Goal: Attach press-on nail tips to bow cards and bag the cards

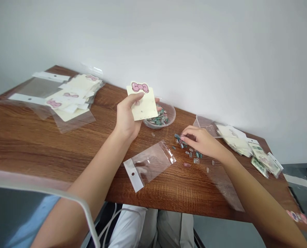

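Brown wood-grain table [52,155], white wall [169,51] (plain); left hand [127,117] grips a bow card [145,106], right hand [201,141] curls onto beads [188,151].

cream card [143,110], pink bow print [140,87] at 12 o'clock; teal, pink, clear beads [188,151] at 4 o'clock; brown wood-grain surface [39,151].

No legible text anywhere
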`<move>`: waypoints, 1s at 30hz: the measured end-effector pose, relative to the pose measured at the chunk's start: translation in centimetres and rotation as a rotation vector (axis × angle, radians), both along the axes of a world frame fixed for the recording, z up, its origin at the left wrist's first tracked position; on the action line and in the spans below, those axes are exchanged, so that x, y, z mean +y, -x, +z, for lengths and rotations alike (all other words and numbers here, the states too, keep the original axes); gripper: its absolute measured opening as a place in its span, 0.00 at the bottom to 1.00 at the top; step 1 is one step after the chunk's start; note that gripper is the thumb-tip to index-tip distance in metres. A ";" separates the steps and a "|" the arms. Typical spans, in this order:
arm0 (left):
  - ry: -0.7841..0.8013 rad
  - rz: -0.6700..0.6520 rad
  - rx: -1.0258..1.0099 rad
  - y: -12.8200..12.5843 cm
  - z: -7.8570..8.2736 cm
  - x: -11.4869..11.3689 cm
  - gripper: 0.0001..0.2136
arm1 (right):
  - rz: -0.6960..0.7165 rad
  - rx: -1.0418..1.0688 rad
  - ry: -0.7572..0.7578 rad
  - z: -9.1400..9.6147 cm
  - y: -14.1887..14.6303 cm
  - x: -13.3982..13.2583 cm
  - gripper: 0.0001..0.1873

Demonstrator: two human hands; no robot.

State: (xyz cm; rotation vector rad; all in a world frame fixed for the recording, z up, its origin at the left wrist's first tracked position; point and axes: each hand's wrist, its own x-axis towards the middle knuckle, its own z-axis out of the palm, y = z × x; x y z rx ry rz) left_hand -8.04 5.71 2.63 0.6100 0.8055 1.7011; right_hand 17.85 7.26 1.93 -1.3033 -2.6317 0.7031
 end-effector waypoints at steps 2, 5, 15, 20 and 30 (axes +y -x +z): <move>-0.007 -0.010 0.004 0.0 0.0 0.0 0.13 | -0.030 0.002 0.038 0.3 0.0 -0.3 0.10; -0.013 -0.022 0.013 -0.1 0.0 -0.1 0.14 | -0.065 -0.015 0.124 0.8 -0.3 -0.7 0.11; -0.010 -0.061 0.007 -0.7 0.2 -0.5 0.13 | 0.108 -0.193 -0.041 -0.6 -1.2 -3.0 0.09; 0.026 -0.062 0.018 -0.8 0.3 -0.5 0.13 | 0.103 -0.155 -0.110 -1.5 -2.1 -3.7 0.10; 0.022 -0.064 0.012 -1.1 0.6 -0.7 0.10 | -0.085 -0.218 -0.214 -2.6 -0.8 -2.9 0.09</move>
